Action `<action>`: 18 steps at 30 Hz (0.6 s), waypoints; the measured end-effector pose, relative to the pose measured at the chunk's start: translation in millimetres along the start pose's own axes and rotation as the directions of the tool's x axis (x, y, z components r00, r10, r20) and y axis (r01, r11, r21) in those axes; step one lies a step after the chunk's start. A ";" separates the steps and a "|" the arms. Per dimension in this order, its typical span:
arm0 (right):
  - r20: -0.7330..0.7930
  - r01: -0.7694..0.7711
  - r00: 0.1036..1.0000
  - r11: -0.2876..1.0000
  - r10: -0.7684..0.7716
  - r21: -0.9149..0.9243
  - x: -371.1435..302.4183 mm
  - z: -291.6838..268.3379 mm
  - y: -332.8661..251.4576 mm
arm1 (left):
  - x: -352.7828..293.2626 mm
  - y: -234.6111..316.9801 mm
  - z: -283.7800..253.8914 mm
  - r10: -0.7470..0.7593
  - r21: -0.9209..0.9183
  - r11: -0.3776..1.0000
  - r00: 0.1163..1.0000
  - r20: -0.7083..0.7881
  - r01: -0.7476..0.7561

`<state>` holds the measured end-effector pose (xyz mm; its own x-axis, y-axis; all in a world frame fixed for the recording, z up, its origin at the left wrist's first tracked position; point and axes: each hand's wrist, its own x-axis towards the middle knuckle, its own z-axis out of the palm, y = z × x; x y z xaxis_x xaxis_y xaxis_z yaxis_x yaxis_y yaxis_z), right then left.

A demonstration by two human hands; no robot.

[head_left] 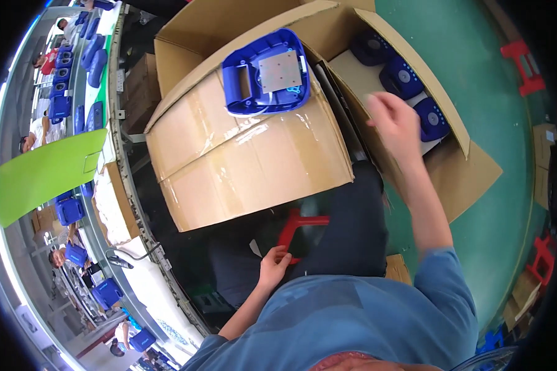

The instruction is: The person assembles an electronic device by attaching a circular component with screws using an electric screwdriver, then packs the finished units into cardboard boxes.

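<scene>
A blue plastic housing [233,83] lies open side up on a closed cardboard carton [247,167] in front of me. A metal plate [281,72] with small holes sits inside it, and thin light-blue wires show near its edge. My right hand [395,123] is raised over the near side of an open carton [442,114], its fingers curled in, slightly blurred. Whatever it may hold is hidden. Several blue housings with round grey centres [404,76] stand inside that carton. Low by my lap, my left hand [275,266] hangs loosely with no object in it, fingers a little apart.
At left runs a workbench line [120,204] with blue units, a green panel [49,173] and several people beyond. A red stool [300,226] stands under the closed carton. More red stools [523,68] and cartons [543,157] line the green floor at right.
</scene>
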<state>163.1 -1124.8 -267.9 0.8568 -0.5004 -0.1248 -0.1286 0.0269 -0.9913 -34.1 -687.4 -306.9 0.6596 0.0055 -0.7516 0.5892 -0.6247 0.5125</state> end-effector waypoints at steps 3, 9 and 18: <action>0.125 0.057 0.992 0.936 -0.014 -0.347 22.4 68.0 -40.7 | 1.7 -10.4 -1.0 0.009 -0.104 0.995 1.000 0.014 -0.008; -0.117 0.181 0.959 0.875 -0.258 -0.448 43.6 78.1 -21.2 | -2.9 -5.5 -4.1 0.062 -0.213 0.975 0.998 0.015 -0.057; -0.426 -0.220 0.902 0.921 0.067 -0.322 37.8 -100.6 31.0 | 7.8 -9.3 -5.6 0.053 -0.249 0.968 0.998 0.045 -0.041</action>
<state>141.3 -1230.0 -299.2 0.5518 -0.8183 -0.1610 -0.4678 -0.1439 -0.8720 -31.9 -677.2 -315.3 0.6685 -0.0630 -0.7411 0.6594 -0.4107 0.6297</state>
